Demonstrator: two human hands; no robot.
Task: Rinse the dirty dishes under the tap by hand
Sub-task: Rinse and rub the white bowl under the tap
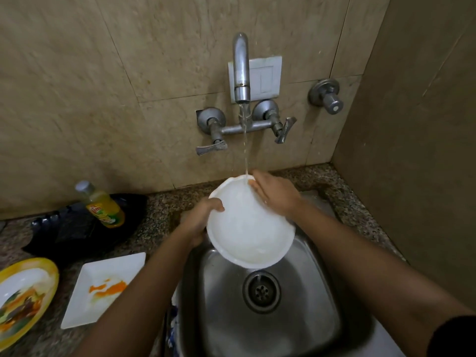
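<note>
Plate (248,228) tilted over sink (319,274); left hand (199,222) grips rim, right hand (275,194) on top edge.

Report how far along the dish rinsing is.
Done: no rinsed dish is in view. In hand: the left hand grips the round white plate under the running tap, with the right hand resting on it. Left: the smeared square plate and the yellow-rimmed plate.

We see only part of the yellow-rimmed plate (24,289), cut by the left edge. Fingers of the left hand (198,224) are hidden behind the white plate (249,228). The label on the soap bottle (104,206) is too blurred to read.
</note>
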